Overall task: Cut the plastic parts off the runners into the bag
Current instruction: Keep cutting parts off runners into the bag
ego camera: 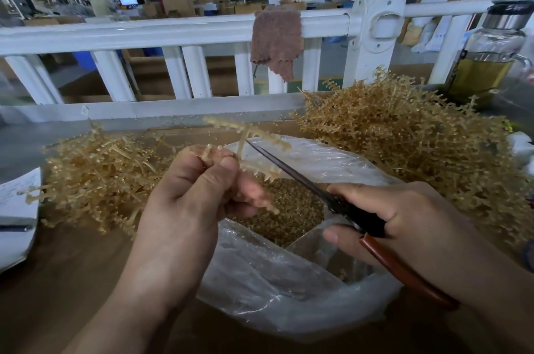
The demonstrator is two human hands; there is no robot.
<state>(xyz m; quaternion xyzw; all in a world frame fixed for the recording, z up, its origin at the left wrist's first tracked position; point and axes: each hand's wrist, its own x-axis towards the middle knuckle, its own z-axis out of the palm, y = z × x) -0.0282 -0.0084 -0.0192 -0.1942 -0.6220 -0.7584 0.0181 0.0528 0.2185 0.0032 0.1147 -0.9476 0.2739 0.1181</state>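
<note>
While the left hand [196, 189] pinches an amber plastic runner [261, 138] between thumb and curled fingers above the open clear bag [289, 290], the right hand [404, 218] grips red-handled scissors [289, 171], their narrow tip touching the runner's stem. Cut parts [289, 209] lie heaped inside the bag on the table [72, 281]. Either side lie a left pile [95, 174] and a right pile [404, 137] of runners.

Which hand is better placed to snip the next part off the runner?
Right. The right hand grips the scissors, tip at the runner, which the left hand holds over the bag.
</note>
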